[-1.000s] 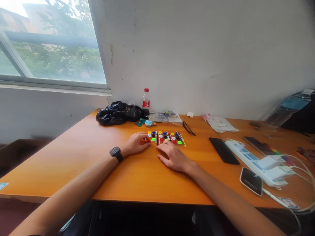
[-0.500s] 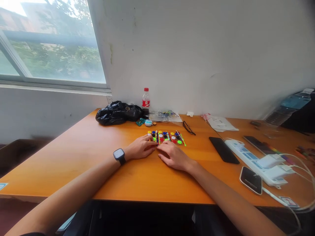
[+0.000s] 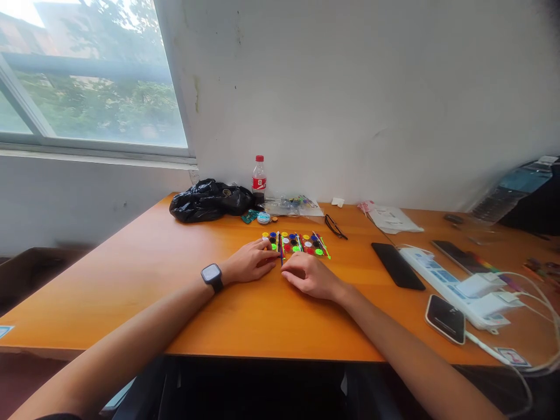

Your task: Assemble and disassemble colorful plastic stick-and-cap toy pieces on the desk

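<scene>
Strips of small paint pots point(image 3: 308, 244) with yellow, blue, white, black, red and green lids lie on the table, with thin coloured brushes across them. My left hand point(image 3: 251, 261), watch on its wrist, lies at the left end of the strips, fingers stretched out and resting against the pots. A thin dark blue paintbrush point(image 3: 281, 258) sticks out toward me between my hands. My right hand point(image 3: 311, 276) is closed in a pinch at its near end, just in front of the pots. The very tips of the fingers are too small to make out clearly.
Behind the pots are a black plastic bag point(image 3: 212, 201), a cola bottle point(image 3: 259, 178), clear packaging point(image 3: 292, 206) and black-handled pliers or scissors point(image 3: 336, 227). To the right lie a black phone point(image 3: 397, 266), a power strip point(image 3: 450, 286) with chargers and cables, and another phone point(image 3: 445, 319).
My right hand has drawn back slightly toward me, and the dark blue paintbrush now reaches out past the near edge of the pots. My left hand has hardly moved.
</scene>
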{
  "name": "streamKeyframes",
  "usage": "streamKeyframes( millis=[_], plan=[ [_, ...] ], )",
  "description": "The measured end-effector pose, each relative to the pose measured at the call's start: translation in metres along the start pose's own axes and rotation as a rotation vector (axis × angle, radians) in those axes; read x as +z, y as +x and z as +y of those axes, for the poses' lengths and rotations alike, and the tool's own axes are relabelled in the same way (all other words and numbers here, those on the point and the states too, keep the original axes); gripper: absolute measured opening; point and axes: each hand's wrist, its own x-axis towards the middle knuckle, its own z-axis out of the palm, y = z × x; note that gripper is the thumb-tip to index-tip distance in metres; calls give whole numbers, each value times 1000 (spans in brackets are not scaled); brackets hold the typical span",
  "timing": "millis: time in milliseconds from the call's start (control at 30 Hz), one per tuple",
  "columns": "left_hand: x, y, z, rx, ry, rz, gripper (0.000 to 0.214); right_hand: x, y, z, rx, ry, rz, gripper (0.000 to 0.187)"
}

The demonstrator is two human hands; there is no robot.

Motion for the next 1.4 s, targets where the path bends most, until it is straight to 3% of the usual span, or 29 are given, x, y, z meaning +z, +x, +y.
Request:
streamKeyframes(
  millis=[400, 667, 933, 1133, 1400],
  plan=[
    [-1, 1, 0, -11, -59, 44, 29, -1, -2, 1, 178, 279, -48, 16],
    [-1, 0, -1, -28, -109, 68, 22, 1, -1, 8, 158, 57, -1, 18],
    [-8, 1, 8, -2, -103, 9, 35, -1, -2, 8, 123, -147, -5, 37],
    [-9, 1, 11, 40, -18, -55, 37, 0, -1, 8, 92, -182, -73, 31],
    [-8, 0, 9, 35, -30, -43, 40, -4, -1, 6, 83, -134, -88, 27]
  ],
)
